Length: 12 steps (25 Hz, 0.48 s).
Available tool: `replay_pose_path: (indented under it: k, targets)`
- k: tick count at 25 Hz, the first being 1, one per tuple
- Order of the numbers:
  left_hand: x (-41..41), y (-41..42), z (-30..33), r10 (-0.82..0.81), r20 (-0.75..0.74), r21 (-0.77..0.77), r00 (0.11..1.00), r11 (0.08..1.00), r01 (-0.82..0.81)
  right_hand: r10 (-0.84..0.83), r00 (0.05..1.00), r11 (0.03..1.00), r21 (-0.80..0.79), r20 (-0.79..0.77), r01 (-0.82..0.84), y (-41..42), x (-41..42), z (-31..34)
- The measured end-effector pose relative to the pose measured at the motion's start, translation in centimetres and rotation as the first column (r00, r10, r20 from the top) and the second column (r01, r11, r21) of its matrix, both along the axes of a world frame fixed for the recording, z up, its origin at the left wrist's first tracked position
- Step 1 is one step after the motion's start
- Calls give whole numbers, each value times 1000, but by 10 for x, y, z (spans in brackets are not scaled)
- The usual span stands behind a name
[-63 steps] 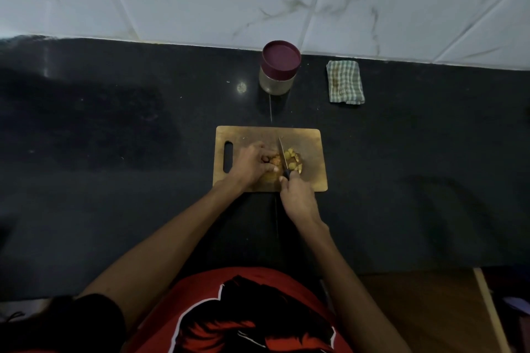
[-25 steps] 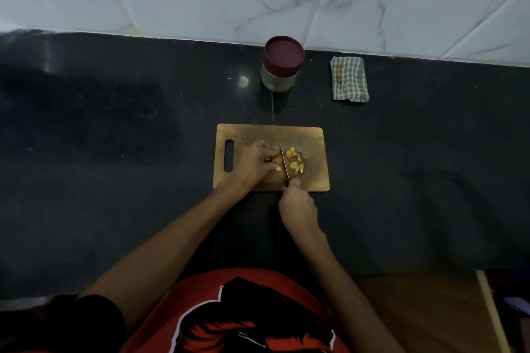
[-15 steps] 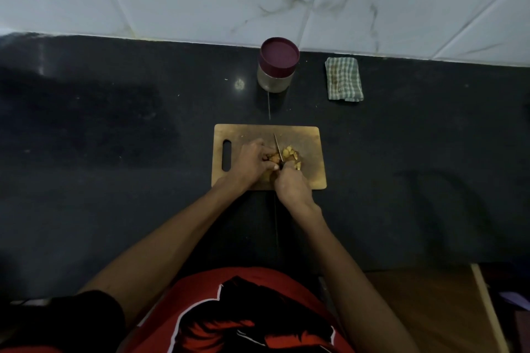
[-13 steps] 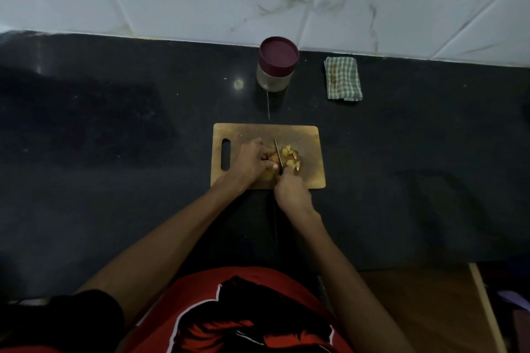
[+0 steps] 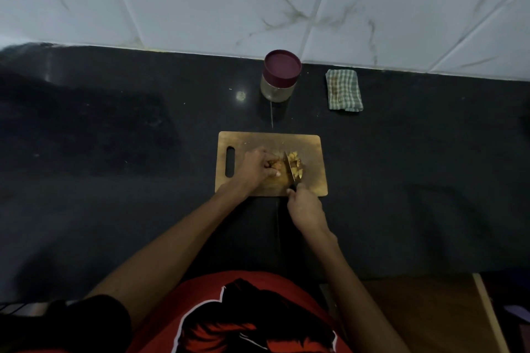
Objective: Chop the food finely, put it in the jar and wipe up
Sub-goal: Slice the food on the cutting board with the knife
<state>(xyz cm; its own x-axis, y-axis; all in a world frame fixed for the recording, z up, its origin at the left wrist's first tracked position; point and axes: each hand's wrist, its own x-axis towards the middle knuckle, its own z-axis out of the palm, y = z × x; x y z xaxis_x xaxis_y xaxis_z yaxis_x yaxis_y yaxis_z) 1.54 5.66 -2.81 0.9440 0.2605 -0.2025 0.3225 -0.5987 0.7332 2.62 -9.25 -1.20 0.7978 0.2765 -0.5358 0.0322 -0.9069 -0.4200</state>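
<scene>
1. The left hand (image 5: 253,167) curls over the uncut piece of food (image 5: 277,165) on the wooden chopping board (image 5: 311,149), pinning it.
2. The right hand (image 5: 304,206) grips the knife (image 5: 289,167); chopped bits (image 5: 295,164) lie just beyond the blade.
3. The food looks small, firm and apt to roll, so it is best pinned from above, fingertips tucked.
4. The lidded jar (image 5: 278,75) and checked cloth (image 5: 343,90) wait well beyond both hands.

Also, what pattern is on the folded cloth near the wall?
Green and white checks on the folded cloth, seen in the head view.

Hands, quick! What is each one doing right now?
Left hand: fingers curled on the uncut food, holding it on the cutting board.
Right hand: gripping the knife.
</scene>
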Motion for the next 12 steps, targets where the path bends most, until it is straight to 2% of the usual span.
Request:
replay_pose_path:
  k: [12]
  targets:
    - [0,1,3,-70,1,62,998,996,70,11,999,998,66,33,-13,1,-8,5]
